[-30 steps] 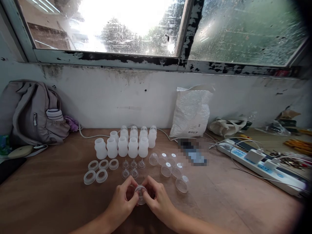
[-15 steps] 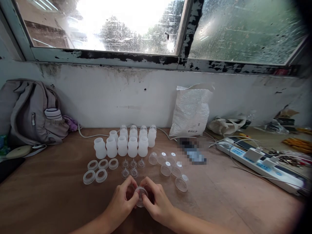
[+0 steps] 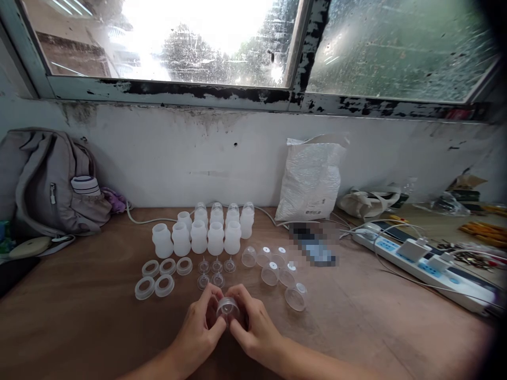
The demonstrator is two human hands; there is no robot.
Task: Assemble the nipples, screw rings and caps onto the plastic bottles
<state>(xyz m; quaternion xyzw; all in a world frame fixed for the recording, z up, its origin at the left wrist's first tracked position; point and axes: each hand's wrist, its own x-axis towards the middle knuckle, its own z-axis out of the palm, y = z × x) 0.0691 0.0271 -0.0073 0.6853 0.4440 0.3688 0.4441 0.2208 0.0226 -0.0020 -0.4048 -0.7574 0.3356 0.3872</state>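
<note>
Between my left hand (image 3: 203,322) and my right hand (image 3: 251,324), close to the table's near side, is a clear bottle collar ring (image 3: 227,305), apparently with a teat in it. Thumbs and fingers of both hands grip it from either side; its lower part is partly hidden by the thumbs. Just beyond the hands lie several clear bottle teats (image 3: 217,280). Several loose collar rings (image 3: 164,285) rest to the left, and several clear dome caps (image 3: 296,297) to the right. Farther back stand frosted baby bottles (image 3: 216,240) in rows, several at the rear with domed tops.
At the left is a grey backpack (image 3: 47,179). A white bubble mailer (image 3: 311,179) leans on the wall, with a pixelated flat object (image 3: 315,248) before it. A power strip (image 3: 431,269) with plugs and cables runs along the right.
The collar ring in my hands has tipped, so its rim now faces differently and sits slightly higher. Both hands keep their grip; the loose parts have not moved.
</note>
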